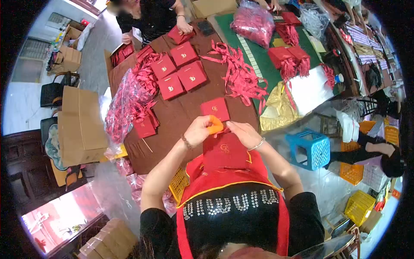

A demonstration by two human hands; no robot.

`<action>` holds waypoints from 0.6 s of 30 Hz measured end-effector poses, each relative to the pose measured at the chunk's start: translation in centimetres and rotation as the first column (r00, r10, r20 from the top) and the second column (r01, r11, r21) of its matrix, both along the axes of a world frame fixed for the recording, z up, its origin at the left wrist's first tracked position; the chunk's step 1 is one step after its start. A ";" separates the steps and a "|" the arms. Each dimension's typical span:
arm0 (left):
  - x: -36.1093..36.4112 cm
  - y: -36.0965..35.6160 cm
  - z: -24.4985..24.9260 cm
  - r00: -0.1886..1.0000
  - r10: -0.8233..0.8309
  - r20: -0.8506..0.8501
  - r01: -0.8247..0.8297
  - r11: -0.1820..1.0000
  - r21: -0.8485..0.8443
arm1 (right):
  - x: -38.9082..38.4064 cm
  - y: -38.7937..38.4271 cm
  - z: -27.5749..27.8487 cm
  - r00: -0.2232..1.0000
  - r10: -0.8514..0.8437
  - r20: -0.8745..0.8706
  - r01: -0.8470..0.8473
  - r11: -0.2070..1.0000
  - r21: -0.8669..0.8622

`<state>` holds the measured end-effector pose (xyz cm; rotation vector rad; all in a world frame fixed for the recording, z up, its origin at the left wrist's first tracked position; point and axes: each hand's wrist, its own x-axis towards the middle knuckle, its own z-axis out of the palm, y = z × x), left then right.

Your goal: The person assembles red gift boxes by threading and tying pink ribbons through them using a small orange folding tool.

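Our left hand (pixel 197 131) pinches small orange soft piece (pixel 215 125). Right hand (pixel 243 134) curled beside; grip unclear. Flat red box (pixel 224 152) under both, near us. Gold-marked red boxes (pixel 192 75) look done, far on brown table (pixel 183 113); red ribbon pile (pixel 239 77) unused.

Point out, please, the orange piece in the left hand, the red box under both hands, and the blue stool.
orange piece (pixel 215 125): head view, on its middle.
red box (pixel 224 152): head view, on the lid by the gold logo.
blue stool (pixel 311 146): head view, on its latticed top.
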<state>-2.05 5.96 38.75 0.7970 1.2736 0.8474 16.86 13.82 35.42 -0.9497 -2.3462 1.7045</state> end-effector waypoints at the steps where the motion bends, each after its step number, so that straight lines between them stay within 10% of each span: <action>1: 0.2 -0.2 0.7 1.000 0.004 0.002 -0.004 1.000 0.010 | -0.1 -0.2 -0.1 0.997 0.037 -0.069 -0.027 0.990 0.139; 3: 1.3 -0.7 2.6 0.540 0.111 -0.834 0.336 0.881 0.334 | 0.0 -0.2 0.4 0.994 0.021 -0.107 -0.001 0.982 0.187; 4: 2.5 -0.6 4.0 0.403 0.332 -0.853 0.383 0.785 0.487 | -0.1 -0.1 0.7 0.998 0.020 -0.059 -0.014 0.995 0.095; 9: 3.7 -0.6 0.8 0.668 0.134 -0.732 0.279 0.867 0.413 | 0.4 0.1 0.8 0.995 0.061 -0.081 -0.049 0.988 0.146; 10: 4.1 -0.7 0.7 0.652 0.197 -0.732 0.231 0.868 0.440 | 0.6 0.3 -0.5 0.972 0.212 -0.099 -0.136 0.856 0.499; 11: 4.5 -0.9 0.5 0.635 0.255 -0.730 0.185 0.867 0.463 | 1.1 0.5 -1.5 0.974 0.206 -0.095 -0.134 0.862 0.490; 18: 4.3 0.7 0.0 0.873 0.208 -0.440 -0.069 0.948 0.311 | 0.9 2.4 0.3 0.997 -0.007 0.078 0.028 0.962 -0.271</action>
